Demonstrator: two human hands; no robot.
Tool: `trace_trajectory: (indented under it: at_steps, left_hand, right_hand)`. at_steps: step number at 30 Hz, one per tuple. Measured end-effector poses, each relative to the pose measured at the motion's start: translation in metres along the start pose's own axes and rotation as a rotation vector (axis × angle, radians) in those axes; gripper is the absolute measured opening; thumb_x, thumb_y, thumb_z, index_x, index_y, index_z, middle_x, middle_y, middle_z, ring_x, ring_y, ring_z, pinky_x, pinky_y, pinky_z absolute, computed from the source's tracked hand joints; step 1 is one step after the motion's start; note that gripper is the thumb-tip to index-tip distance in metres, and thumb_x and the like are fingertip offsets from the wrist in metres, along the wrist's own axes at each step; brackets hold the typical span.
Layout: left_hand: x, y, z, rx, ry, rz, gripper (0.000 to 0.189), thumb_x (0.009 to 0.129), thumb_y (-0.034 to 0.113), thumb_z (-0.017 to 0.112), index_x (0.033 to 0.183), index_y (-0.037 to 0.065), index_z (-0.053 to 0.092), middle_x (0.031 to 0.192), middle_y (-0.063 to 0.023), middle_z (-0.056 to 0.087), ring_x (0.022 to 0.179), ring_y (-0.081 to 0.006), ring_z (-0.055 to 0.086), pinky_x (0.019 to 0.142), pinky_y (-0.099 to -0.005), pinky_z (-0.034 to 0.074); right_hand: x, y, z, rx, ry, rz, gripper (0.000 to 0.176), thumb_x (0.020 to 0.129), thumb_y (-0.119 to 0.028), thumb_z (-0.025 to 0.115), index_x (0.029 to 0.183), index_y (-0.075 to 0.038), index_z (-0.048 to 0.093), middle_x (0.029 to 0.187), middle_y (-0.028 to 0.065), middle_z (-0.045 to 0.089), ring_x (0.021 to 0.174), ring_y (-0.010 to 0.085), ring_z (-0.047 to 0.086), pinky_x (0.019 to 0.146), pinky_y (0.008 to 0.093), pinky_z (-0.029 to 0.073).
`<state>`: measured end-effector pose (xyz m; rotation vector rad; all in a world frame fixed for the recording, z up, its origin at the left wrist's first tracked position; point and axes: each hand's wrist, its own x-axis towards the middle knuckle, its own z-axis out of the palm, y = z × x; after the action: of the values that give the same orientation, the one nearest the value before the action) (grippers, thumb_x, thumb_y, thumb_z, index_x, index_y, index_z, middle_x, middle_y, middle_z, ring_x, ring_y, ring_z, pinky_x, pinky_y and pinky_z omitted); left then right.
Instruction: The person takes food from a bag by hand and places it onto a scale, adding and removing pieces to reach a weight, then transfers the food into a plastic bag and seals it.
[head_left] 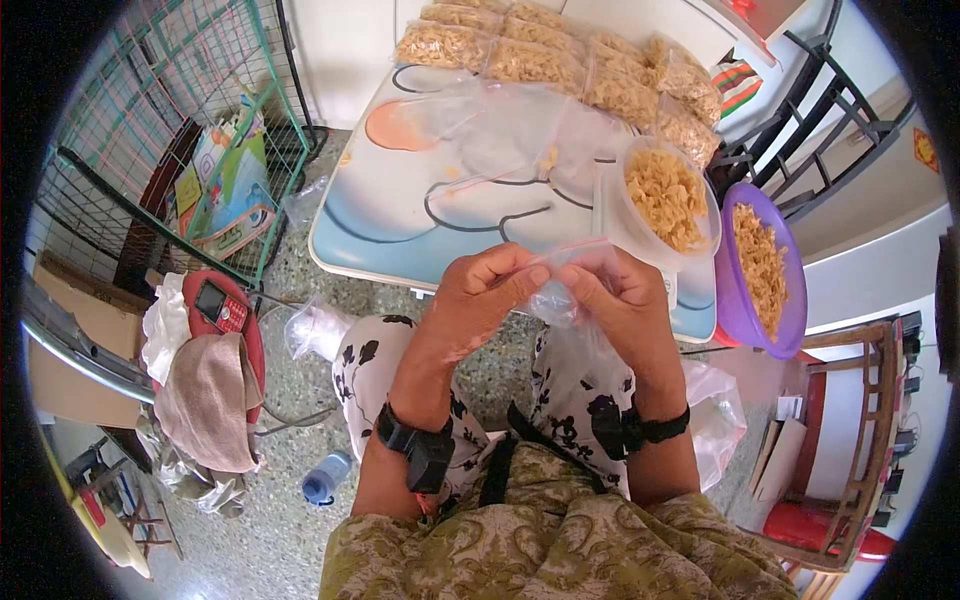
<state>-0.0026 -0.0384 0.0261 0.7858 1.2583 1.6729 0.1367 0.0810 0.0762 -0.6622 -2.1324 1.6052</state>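
My left hand (487,292) and my right hand (622,296) are close together over my lap, at the near edge of the table. Each pinches the top of a clear plastic bag (556,304) between thumb and fingers. The bag hangs thin between them, and I see no food in it. Just beyond my right hand a white tub (655,254) holds yellowish curled, crisp-looking pieces (664,198). More clear plastic bags (500,125) lie flat in a loose spread across the tabletop.
Filled bags (540,62) line the back of the patterned table (375,235). A purple basin (795,258) of similar pieces stands right of it. At left are a wire cage (215,60) and a red stool (257,345) with a phone (222,306) and cloth (208,400). A bottle (326,477) is on the floor.
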Motion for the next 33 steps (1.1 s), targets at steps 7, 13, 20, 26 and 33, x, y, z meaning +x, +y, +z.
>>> trace_trajectory:
  at_steps: [7,13,20,26,33]
  left_hand:
    - [0.0,-0.006,0.0,0.019,0.067,0.084,0.021,0.089,0.021,0.072,0.078,0.007,0.061,0.068,0.009,0.048,0.062,-0.0011,0.037,0.053,-0.0194,0.028]
    - [0.002,-0.012,0.0,0.002,0.101,0.15,0.024,0.091,0.021,0.07,0.074,0.007,0.059,0.067,0.0092,0.044,0.061,-0.0022,0.034,0.053,-0.0207,0.026]
    - [0.002,-0.002,0.003,-0.01,0.105,0.17,0.016,0.095,0.017,0.065,0.088,0.003,0.068,0.073,0.0075,0.049,0.068,-0.0025,0.038,0.058,-0.0203,0.031]
    - [0.002,-0.005,0.005,-0.131,0.1,0.131,0.012,0.093,0.016,0.065,0.09,0.005,0.063,0.083,0.0039,0.061,0.076,-0.0041,0.053,0.067,-0.0191,0.041]
    - [0.003,-0.007,0.003,-0.111,0.154,0.162,0.012,0.09,0.016,0.068,0.092,0.007,0.061,0.082,0.0041,0.06,0.075,-0.0041,0.053,0.066,-0.0188,0.041]
  right_hand:
    - [0.0,0.005,-0.002,-0.079,0.081,0.016,0.015,0.09,-0.019,0.07,0.093,-0.004,0.07,0.071,-0.0019,0.063,0.063,0.0042,0.053,0.056,0.022,0.042]
    - [-0.001,0.006,0.004,-0.07,0.102,-0.013,0.015,0.09,-0.017,0.069,0.094,-0.003,0.068,0.069,-0.0011,0.063,0.062,0.0053,0.053,0.056,0.0233,0.043]
    - [-0.001,0.004,0.0,-0.161,0.106,-0.108,0.011,0.091,-0.013,0.065,0.096,-0.003,0.065,0.079,0.0018,0.065,0.071,0.0069,0.057,0.064,0.0243,0.047]
    - [-0.001,0.008,0.001,-0.136,0.142,-0.095,0.02,0.088,-0.012,0.068,0.106,-0.005,0.062,0.088,0.0038,0.067,0.078,0.0098,0.06,0.068,0.0265,0.049]
    - [-0.002,-0.003,-0.001,-0.496,0.603,-0.671,0.035,0.077,-0.002,0.074,0.109,-0.005,0.06,0.111,0.0105,0.062,0.096,0.0174,0.059,0.075,0.0304,0.049]
